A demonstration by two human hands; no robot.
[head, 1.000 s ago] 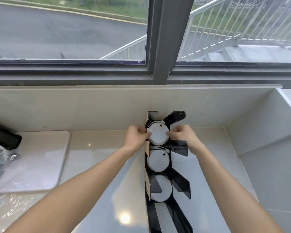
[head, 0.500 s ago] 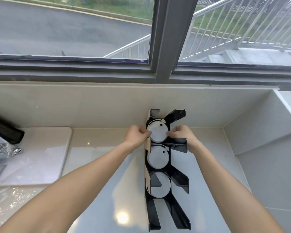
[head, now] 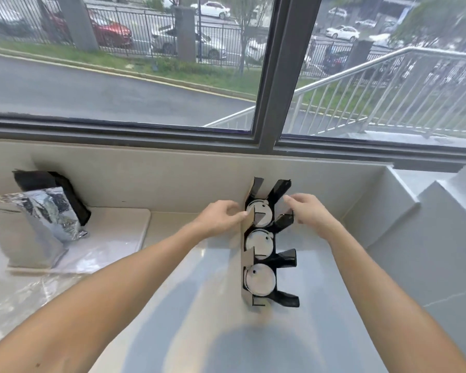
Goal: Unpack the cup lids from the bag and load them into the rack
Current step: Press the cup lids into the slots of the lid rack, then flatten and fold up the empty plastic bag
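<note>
Risk of toppling: left hand [head: 221, 216] pinching rack [head: 267, 254] edge, right hand [head: 306, 211] loose-fingered beside top lid [head: 258, 215], near tabletop [head: 194, 305] back edge.

Both hands flank the black rack [head: 284, 261] (3 white lids [head: 260, 281] loaded) on the counter [head: 199, 305].

The rack [head: 276, 255] lies on the counter [head: 199, 305], its far end against the back wall, three lids [head: 260, 283] in a row inside. My hands flank its far end — left [head: 221, 216], right [head: 306, 211]. A bag [head: 42, 211] sits toward the counter's left edge.
</note>
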